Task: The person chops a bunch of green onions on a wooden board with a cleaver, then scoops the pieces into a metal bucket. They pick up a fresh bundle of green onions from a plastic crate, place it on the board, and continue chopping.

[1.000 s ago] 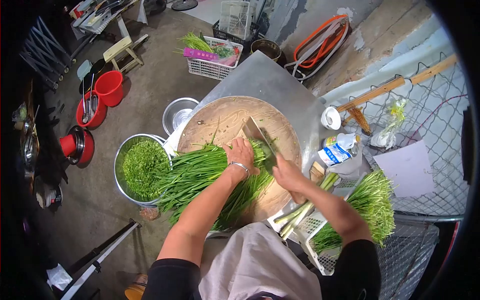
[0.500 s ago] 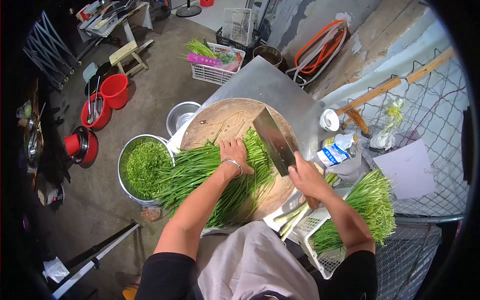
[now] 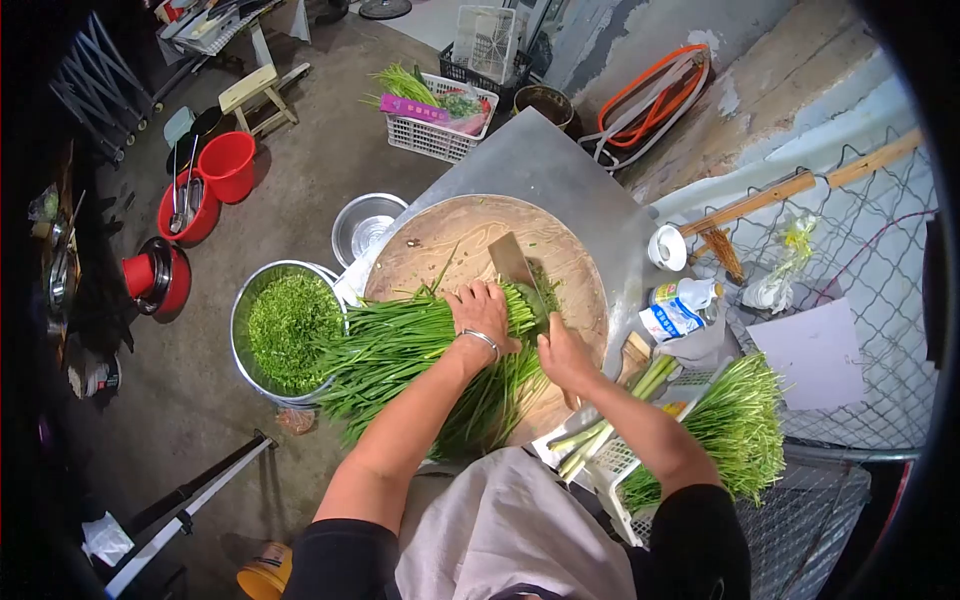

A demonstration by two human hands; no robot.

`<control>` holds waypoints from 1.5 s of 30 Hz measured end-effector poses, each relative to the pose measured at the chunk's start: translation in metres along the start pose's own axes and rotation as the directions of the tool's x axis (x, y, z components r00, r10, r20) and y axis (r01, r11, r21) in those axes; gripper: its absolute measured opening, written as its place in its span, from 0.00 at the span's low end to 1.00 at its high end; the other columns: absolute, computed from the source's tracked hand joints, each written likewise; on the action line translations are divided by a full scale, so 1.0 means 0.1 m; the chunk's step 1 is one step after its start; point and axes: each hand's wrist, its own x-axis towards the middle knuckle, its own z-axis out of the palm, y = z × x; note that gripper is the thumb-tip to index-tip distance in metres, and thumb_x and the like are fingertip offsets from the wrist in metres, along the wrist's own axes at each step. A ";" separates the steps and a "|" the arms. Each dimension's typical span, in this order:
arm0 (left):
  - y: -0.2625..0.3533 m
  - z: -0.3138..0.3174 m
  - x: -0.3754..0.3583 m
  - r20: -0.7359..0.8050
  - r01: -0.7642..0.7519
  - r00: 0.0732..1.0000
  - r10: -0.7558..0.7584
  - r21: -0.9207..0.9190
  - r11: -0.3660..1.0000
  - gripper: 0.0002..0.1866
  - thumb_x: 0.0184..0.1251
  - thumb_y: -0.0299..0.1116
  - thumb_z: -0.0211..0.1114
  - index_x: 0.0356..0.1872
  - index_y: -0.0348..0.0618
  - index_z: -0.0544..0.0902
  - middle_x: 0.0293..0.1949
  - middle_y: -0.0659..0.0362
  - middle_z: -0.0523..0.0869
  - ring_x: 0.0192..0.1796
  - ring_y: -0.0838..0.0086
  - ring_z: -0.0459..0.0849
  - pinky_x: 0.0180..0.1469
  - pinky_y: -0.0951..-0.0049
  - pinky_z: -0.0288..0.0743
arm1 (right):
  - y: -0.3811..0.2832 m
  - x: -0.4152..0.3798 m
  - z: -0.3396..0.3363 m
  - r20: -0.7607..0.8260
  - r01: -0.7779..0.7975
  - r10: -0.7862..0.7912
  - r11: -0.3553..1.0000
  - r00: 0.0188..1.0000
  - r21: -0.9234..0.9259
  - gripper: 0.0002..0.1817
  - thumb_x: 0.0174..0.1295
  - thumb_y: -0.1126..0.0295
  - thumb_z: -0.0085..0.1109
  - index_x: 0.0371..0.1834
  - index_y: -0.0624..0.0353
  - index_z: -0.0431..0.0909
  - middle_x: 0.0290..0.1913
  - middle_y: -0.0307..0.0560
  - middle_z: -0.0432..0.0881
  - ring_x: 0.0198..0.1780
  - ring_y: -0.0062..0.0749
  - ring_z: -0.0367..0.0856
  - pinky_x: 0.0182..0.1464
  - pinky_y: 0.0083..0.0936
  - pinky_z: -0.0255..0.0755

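Observation:
A big bunch of green chives lies across a round wooden chopping board. My left hand, with a bracelet at its wrist, presses down on the bunch near its cut end, fingers bent over the stalks. In my right hand is the handle of a cleaver, its blade upright against the cut end of the bunch. Chopped green bits lie on the board beside the blade. Left of the board, a metal pot holds chopped greens.
A white basket with more chives stands at the right, near a bottle and a white bowl. An empty metal basin sits behind the pot. Red buckets and a vegetable crate are on the floor.
The cleaver has come down and left, from raised above the board to the cut end of the bunch. My left hand has shifted slightly right and down on the chives.

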 end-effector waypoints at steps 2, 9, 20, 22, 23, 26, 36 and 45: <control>-0.02 -0.01 -0.01 0.031 -0.016 0.999 0.017 -0.022 1.000 0.58 0.38 0.64 0.83 0.67 0.36 0.71 0.61 0.46 0.77 0.67 0.49 0.74 0.71 0.38 0.61 | 0.19 -0.05 0.16 -0.057 0.014 -0.011 0.998 0.998 0.058 0.20 0.72 0.65 0.54 0.58 0.69 0.64 0.33 0.74 0.82 0.38 0.74 0.82 0.45 0.62 0.74; -0.03 0.00 -0.02 0.038 -0.022 0.999 0.023 -0.018 1.000 0.58 0.37 0.65 0.83 0.67 0.35 0.72 0.63 0.49 0.75 0.68 0.54 0.72 0.71 0.38 0.62 | -0.06 -0.25 -0.73 -0.006 0.043 -0.043 0.999 0.999 0.015 0.19 0.72 0.65 0.52 0.58 0.68 0.64 0.38 0.78 0.81 0.45 0.76 0.81 0.49 0.62 0.72; -0.03 0.03 0.01 0.070 -0.031 0.997 0.032 -0.017 0.999 0.57 0.39 0.65 0.83 0.66 0.33 0.71 0.62 0.45 0.74 0.67 0.49 0.72 0.70 0.35 0.61 | -0.04 -0.23 -0.71 0.221 0.083 -0.078 0.996 0.972 -0.013 0.16 0.71 0.69 0.52 0.52 0.72 0.64 0.40 0.75 0.82 0.43 0.73 0.82 0.46 0.60 0.74; -0.02 0.03 0.04 0.059 -0.034 0.998 0.034 -0.011 0.999 0.57 0.38 0.64 0.83 0.65 0.34 0.72 0.62 0.45 0.75 0.67 0.49 0.72 0.69 0.36 0.62 | -0.06 0.01 -0.39 0.251 0.000 -0.003 1.000 0.968 0.009 0.17 0.71 0.69 0.53 0.52 0.72 0.64 0.39 0.74 0.83 0.41 0.72 0.83 0.45 0.60 0.74; -0.01 0.03 0.03 0.061 -0.034 0.998 0.035 -0.017 0.999 0.57 0.38 0.65 0.83 0.65 0.33 0.72 0.61 0.45 0.75 0.66 0.49 0.73 0.69 0.37 0.62 | -0.08 0.02 -0.26 0.174 0.004 -0.005 1.000 0.985 0.005 0.17 0.71 0.68 0.52 0.52 0.72 0.64 0.37 0.73 0.83 0.40 0.72 0.83 0.44 0.60 0.74; -0.06 -0.01 0.02 0.064 -0.022 0.998 0.024 -0.025 0.999 0.60 0.36 0.66 0.83 0.66 0.32 0.71 0.61 0.44 0.75 0.65 0.49 0.74 0.69 0.40 0.63 | -0.05 0.03 0.07 -0.016 0.036 -0.036 0.999 0.999 0.031 0.17 0.72 0.67 0.52 0.52 0.71 0.64 0.32 0.73 0.83 0.37 0.73 0.83 0.42 0.61 0.74; -0.25 0.01 -0.08 0.027 -0.085 0.996 0.084 0.036 0.996 0.72 0.32 0.69 0.83 0.75 0.27 0.63 0.64 0.39 0.75 0.71 0.47 0.71 0.79 0.40 0.49 | -0.20 -0.36 -0.78 -0.062 0.115 -0.112 0.993 0.992 0.042 0.15 0.73 0.66 0.51 0.50 0.68 0.65 0.34 0.75 0.82 0.41 0.77 0.81 0.46 0.62 0.73; -0.16 0.03 -0.06 0.010 0.003 1.000 -0.003 0.028 1.000 0.64 0.33 0.68 0.84 0.71 0.36 0.69 0.62 0.46 0.77 0.66 0.50 0.74 0.67 0.40 0.64 | -0.17 -0.41 -0.85 0.230 0.114 -0.103 0.993 0.968 -0.034 0.16 0.72 0.68 0.51 0.51 0.71 0.63 0.42 0.78 0.81 0.46 0.74 0.82 0.50 0.60 0.74</control>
